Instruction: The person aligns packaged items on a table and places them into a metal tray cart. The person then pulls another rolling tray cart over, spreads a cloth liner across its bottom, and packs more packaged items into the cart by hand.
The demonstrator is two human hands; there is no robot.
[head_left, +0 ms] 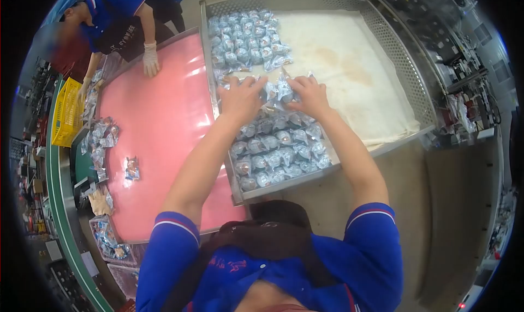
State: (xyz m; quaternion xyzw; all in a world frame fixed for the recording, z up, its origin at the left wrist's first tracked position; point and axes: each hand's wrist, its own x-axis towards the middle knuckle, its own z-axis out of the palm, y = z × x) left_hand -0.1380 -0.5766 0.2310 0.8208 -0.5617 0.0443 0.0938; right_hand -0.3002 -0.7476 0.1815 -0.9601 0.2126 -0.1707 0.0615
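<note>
My left hand [242,100] and my right hand [309,97] face each other over a metal tray [393,55] lined with pale cloth [333,50]. Their fingers are curled in on a short row of small wrapped packets [283,88], pressing it from both ends. Each packet is a round lump in shiny clear-and-bluish film with twisted ends. Neat rows of packets [286,139] lie on the near side of my hands. Another block of packets [248,39] fills the tray's far left corner. My fingers partly hide the packets between them.
Left of the tray is a pink tabletop [164,121] with a loose packet [132,168] and a pile of packets [102,134] at its edge. A co-worker's gloved hand [150,60] rests on it. A yellow crate [67,113] and a green-edged conveyor [53,164] stand farther left.
</note>
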